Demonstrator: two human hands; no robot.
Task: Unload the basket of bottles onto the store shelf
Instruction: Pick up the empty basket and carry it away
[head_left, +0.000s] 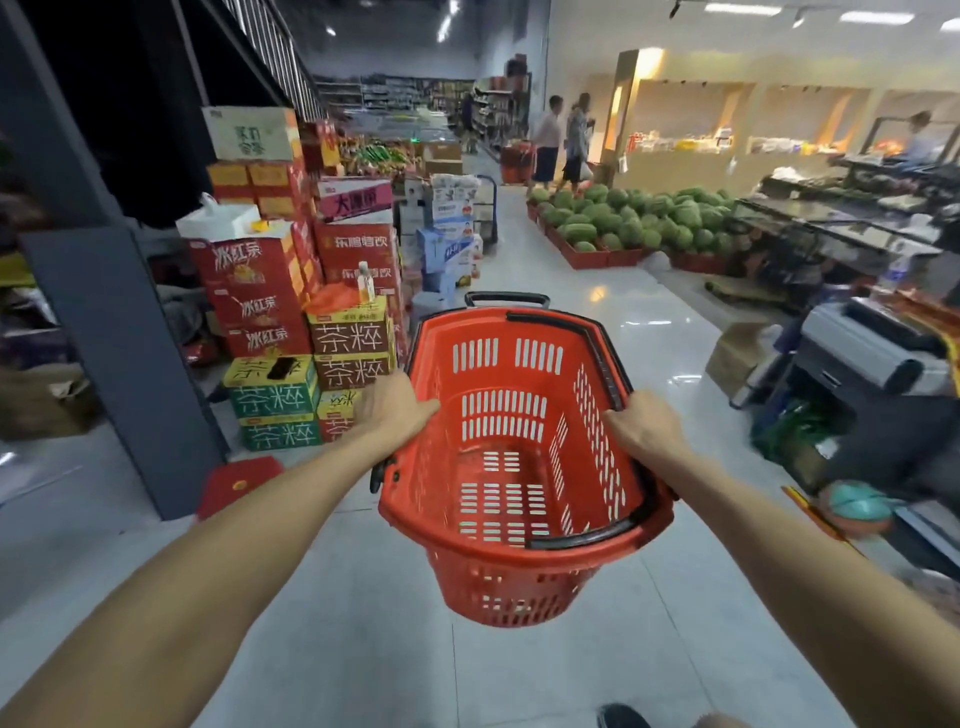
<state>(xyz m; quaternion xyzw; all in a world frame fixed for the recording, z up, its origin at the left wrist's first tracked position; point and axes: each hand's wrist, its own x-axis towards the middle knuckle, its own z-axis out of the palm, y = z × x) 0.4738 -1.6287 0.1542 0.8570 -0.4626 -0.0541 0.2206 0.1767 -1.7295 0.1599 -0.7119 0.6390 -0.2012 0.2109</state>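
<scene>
Both your hands clamp the red basket (519, 457): left hand (397, 405) and right hand (641, 423) on opposite rims, its long axis running straight ahead between them, no bottles visible inside.

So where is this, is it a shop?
Yes, it looks like a grocery store or supermarket. Both hands, left and right, hold an empty red shopping basket over a tiled aisle. A big pile of watermelons sits ahead, and stacked drink cartons stand on the left.
</scene>
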